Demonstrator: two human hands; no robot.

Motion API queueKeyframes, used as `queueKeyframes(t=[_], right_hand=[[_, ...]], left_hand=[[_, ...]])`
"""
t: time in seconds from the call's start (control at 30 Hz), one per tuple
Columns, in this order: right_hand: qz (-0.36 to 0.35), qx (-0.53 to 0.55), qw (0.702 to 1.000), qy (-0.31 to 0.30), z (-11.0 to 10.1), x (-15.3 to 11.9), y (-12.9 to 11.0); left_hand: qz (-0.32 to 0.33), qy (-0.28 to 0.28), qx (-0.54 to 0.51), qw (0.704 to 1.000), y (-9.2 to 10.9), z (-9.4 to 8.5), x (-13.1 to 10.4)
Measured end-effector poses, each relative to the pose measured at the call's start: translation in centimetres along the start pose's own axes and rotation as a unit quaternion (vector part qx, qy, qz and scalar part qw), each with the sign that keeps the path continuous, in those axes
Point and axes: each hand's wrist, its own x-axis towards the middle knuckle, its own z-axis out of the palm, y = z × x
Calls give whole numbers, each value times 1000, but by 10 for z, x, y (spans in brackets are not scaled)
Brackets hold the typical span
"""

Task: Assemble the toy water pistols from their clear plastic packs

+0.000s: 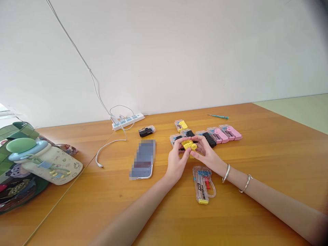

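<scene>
Both of my hands meet over the middle of the table, fingers pinched round a yellow plastic part [189, 145] with a round knob on it. My left hand [176, 160] grips its left side and my right hand [207, 154] its right side. Just below them lies a clear water gun [200, 184] with a red trigger, blue inner pieces and a yellow base. Behind my hands are several small water guns: one yellow [182, 125], some black [208, 139] and two pink [232, 132]. My fingers partly cover the nearest black ones.
A phone [146, 159] lies left of my hands, with a black water gun [146, 131] beyond it. A white power strip [128, 122] and charging cable [110, 142] are near the wall. A screwdriver [218, 117] lies at the back. A bottle [58, 167] and green bag [17, 133] stand at left.
</scene>
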Motion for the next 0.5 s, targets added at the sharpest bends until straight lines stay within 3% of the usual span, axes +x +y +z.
queueKeyframes(t=[0.13,0.23,0.4,0.5], right_hand=[[17,-4,999,-46,4,-1,1],[33,52,997,-52,6,1,3],[104,149,981,74,1,6,8],[134,168,967,137,-5,9,9]], left_hand=[[41,14,48,998,4,-2,-1],[67,-10,90,994,5,-2,-2],[95,-59,147,983,-1,2,-3],[120,-152,220,956,-2,2,-5]])
